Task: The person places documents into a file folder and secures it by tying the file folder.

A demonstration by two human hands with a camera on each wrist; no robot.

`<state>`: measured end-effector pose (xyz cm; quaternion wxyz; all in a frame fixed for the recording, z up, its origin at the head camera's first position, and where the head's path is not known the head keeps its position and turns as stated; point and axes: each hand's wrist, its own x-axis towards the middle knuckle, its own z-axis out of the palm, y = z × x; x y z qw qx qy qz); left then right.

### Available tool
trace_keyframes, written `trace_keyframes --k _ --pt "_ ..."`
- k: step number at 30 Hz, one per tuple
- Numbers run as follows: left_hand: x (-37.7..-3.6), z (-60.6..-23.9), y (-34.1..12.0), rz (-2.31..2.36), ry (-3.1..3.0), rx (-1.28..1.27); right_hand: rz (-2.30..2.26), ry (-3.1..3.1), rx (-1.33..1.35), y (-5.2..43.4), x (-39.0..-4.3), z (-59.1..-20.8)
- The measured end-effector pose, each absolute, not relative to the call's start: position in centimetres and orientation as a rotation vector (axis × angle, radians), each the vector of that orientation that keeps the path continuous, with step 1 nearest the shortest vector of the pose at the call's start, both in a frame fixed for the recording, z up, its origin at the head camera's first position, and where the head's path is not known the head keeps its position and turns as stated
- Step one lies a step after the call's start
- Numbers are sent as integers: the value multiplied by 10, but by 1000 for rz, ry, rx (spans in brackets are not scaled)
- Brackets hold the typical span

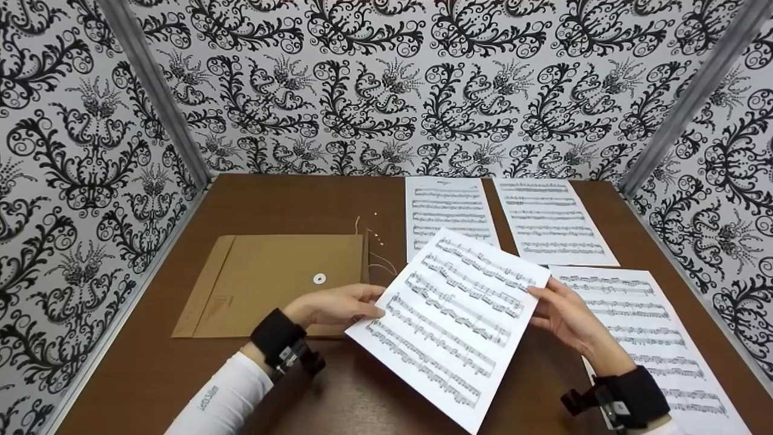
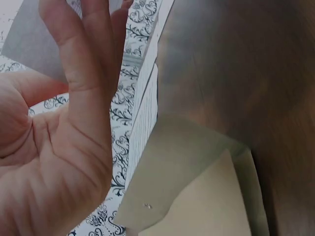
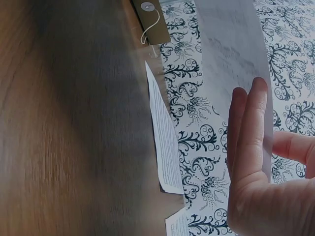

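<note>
Left hand pinches left edge of music sheet; right hand pinches its right edge. Sheet tilted, raised above counter. Brown envelope lies beside left hand. Three printed pages lie behind and right of sheet.

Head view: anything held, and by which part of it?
One sheet of music: the left hand pinches its left edge, the right hand its right edge near the upper right corner.
</note>
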<state>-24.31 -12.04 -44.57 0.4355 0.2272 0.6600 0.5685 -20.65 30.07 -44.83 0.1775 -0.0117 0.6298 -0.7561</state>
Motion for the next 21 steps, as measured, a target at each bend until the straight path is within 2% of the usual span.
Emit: trace_keyframes --k 21 --pt "-255 -447 -137 1218 1616 679 -1998 1821 -83 301 -215 -455"
